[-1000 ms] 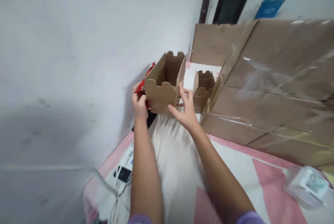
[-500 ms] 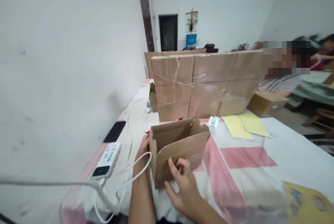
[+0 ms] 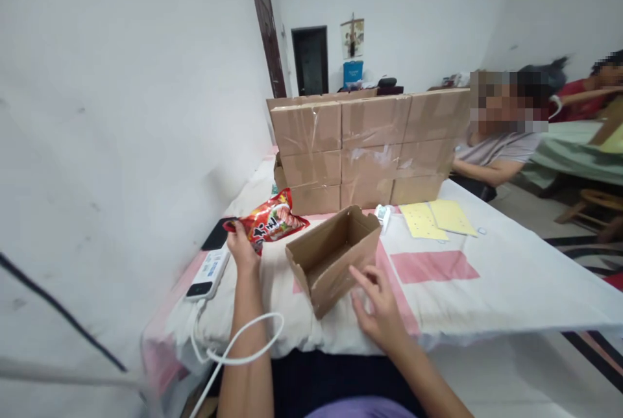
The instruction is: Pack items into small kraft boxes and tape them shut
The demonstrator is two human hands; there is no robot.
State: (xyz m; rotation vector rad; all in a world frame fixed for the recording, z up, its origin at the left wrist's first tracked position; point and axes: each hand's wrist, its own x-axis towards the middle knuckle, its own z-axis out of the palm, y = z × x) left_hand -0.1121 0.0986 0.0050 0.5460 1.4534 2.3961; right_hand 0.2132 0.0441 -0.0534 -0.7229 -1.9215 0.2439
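My left hand (image 3: pixel 243 250) pinches one end of a shiny red food packet (image 3: pixel 272 222) printed with dark characters, lifted above the cloth left of the box. An open cardboard box (image 3: pixel 341 272) sits on the cloth in front of me, slanted, its inside bare in the part I can see. At its near right side is my right hand (image 3: pixel 382 311), fingers apart and holding nothing. The index fingertip is at the box wall; whether it presses there I cannot tell.
A taped wall of cardboard boxes (image 3: pixel 370 139) stands behind. To the left lie a black phone (image 3: pixel 218 234) and a white power strip (image 3: pixel 208 273), with a white cable (image 3: pixel 243 359) looping over my left forearm. Yellow sheets (image 3: pixel 423 220) lie right; another person sits beyond.
The red packet, mostly hidden behind the box before, is now up in my left hand, which has moved left off the box. The box has turned and shows more of its inside.
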